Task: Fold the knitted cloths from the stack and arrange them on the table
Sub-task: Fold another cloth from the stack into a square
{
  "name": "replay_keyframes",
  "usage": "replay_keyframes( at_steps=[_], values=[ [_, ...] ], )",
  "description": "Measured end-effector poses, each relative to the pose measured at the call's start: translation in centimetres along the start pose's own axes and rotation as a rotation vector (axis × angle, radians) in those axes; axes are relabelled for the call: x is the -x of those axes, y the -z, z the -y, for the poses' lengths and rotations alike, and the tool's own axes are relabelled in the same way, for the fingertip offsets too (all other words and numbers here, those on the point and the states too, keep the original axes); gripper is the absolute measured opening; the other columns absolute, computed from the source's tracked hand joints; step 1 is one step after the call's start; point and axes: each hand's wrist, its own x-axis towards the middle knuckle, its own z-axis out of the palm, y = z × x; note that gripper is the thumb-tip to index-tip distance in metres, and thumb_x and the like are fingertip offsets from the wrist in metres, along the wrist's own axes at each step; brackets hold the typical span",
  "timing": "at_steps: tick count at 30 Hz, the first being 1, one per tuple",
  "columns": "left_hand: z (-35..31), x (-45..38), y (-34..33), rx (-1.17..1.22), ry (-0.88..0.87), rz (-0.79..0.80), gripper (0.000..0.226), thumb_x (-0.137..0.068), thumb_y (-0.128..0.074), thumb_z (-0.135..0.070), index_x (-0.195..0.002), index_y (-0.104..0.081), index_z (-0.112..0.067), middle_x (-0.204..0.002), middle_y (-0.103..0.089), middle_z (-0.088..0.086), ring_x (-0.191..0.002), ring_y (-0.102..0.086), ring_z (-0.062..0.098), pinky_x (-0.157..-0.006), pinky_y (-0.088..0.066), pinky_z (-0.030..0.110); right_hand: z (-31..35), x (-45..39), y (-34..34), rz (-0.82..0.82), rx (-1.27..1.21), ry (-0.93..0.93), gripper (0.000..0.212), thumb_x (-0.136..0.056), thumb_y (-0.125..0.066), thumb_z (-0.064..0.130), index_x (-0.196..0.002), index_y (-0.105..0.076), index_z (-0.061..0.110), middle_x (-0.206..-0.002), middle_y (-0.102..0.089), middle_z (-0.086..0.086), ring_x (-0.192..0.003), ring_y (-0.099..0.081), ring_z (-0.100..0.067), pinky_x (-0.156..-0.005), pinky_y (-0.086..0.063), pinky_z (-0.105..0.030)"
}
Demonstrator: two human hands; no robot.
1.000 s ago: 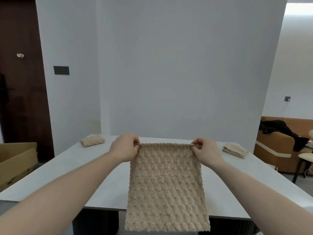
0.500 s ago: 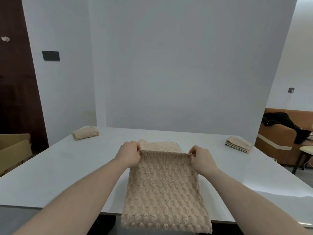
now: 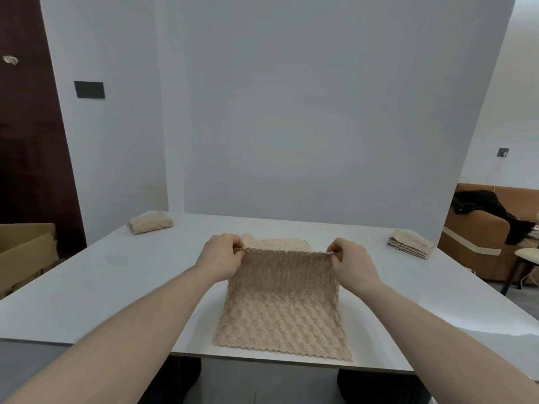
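Beige knitted cloth point(image 3: 281, 310) now lies with its lower half flat on the table point(image 3: 96, 287), its near edge just inside the table's front edge; a second ago it hung clear below that edge. We hold its far corners raised, left hand point(image 3: 220, 259) and right hand point(image 3: 351, 265) each with fingers pinched narrow on a corner. We judge the fold is beginning: the raised edge can come forward. Beyond the cloth, a flat piece point(image 3: 275, 247) shows behind it. Farther left of the cloth sits a folded cloth point(image 3: 150, 222); farther right, the stack point(image 3: 410, 247).
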Motion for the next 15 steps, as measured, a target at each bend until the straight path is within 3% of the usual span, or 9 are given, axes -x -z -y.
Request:
replay_keyframes(
  at_steps=[10,15],
  values=[
    [2.0,7.7,-0.2,0.016,-0.094,0.082,0.008,-0.094,-0.064,-0.026,-0.091,-0.071,-0.031,-0.094,-0.071,-0.017,-0.095,-0.065,0.001,-0.086,-0.055,0.029,-0.9,7.3,1.3,0.137,0.029,0.124,0.016,-0.083,-0.059,0.016,-0.088,-0.068,0.028,-0.089,-0.067,0.015,-0.087,-0.063,-0.008,-0.082,-0.053,-0.027],
    [2.4,10.7,-0.3,-0.042,-0.125,0.102,0.009,-0.092,-0.063,-0.029,-0.093,-0.072,-0.031,-0.097,-0.072,-0.017,-0.097,-0.065,0.001,-0.085,-0.053,0.026,-1.4,10.6,1.2,0.168,0.035,0.155,0.014,-0.078,-0.058,0.019,-0.084,-0.066,0.030,-0.085,-0.065,0.018,-0.085,-0.062,-0.005,-0.082,-0.054,-0.029]
  ],
)
